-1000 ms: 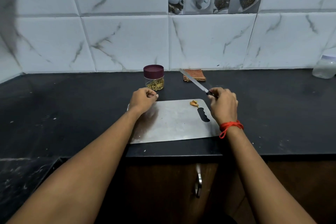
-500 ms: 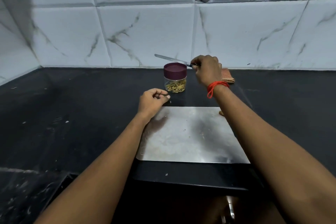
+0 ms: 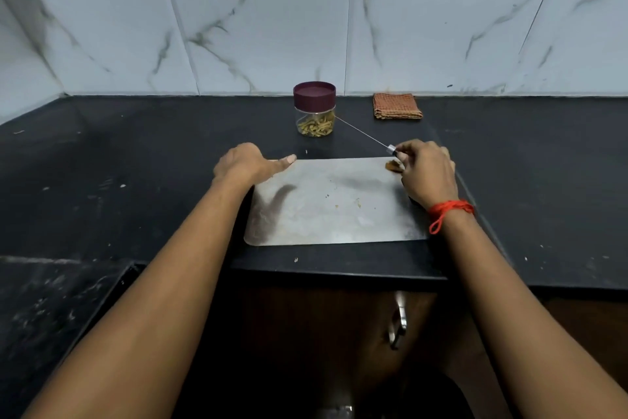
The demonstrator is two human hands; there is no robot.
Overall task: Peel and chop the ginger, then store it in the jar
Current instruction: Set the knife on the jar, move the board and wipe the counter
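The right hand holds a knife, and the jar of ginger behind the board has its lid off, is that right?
Not quite. The head view shows the lid on the jar, not off. The rest stands: the right hand holds the knife, and the jar of ginger is behind the board.

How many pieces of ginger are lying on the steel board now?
1. A brown ginger piece lies at the board's far right corner, beside the right hand. Elsewhere there are only tiny crumbs; the hand may hide more.
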